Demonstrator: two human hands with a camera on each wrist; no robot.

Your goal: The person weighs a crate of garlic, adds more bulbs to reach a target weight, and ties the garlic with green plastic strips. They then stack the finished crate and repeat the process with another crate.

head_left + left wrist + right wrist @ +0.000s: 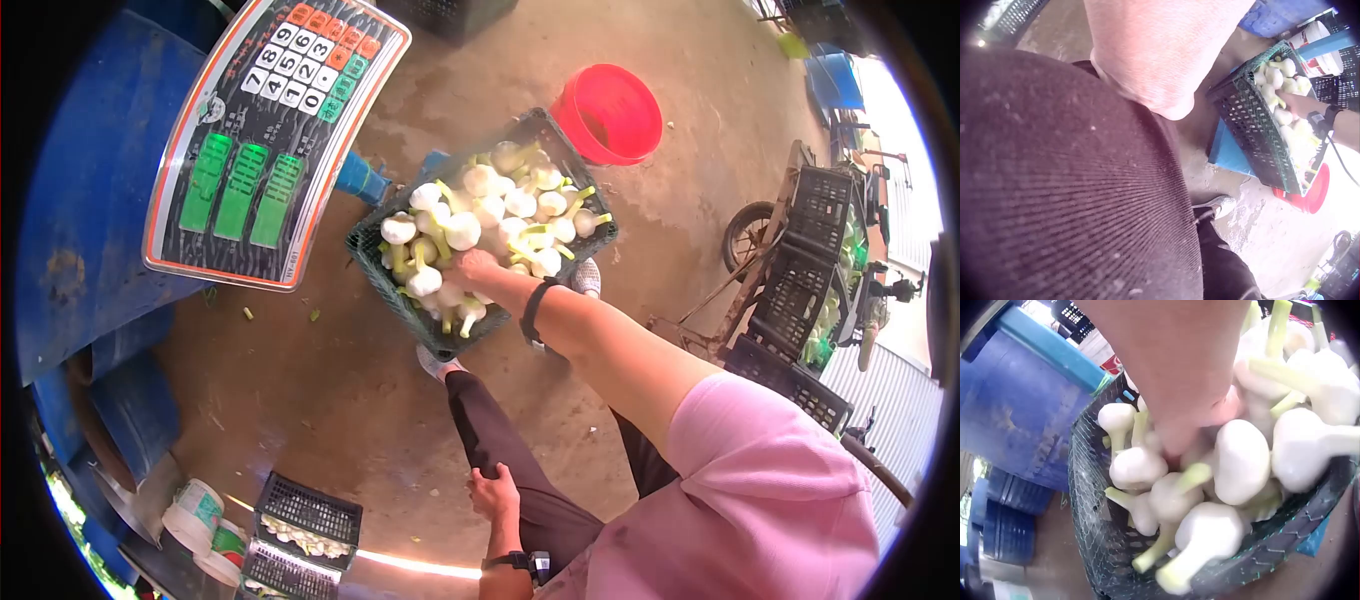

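Garlic bulbs, white with pale green cut stems (462, 232), lie heaped in a dark green perforated plastic crate (432, 340), which stands in front of the person. Nearest are a pink short-sleeved shirt (760, 460) and dark trousers (500, 420). The left hand (495, 490) is at the thigh, its fingers loosely curled and holding nothing; whether it touches the cloth is unclear. A black band circles each wrist.

To the near left, black plastic crates (310, 505) hold more white bulbs, with white buckets (195, 510) just beside them. Two pale shoes (435, 362) show close to the near side of the green crate.

The right hand (475, 270) reaches down among the bulbs at the near side of the heap, touching them. Its fingertips are hidden by bulbs, so whether it grips one cannot be told. A light blue support (1227, 150) shows under the crate.

On the left, a scale panel with white, orange and green keys and three green displays (270, 150) is in front of a large blue barrel (100, 160). Just beyond the crate, to the right, stands a bright red plastic bucket (625, 110). Farther right, black crates with green contents (815, 205) are beside a spoked wheel (748, 238).
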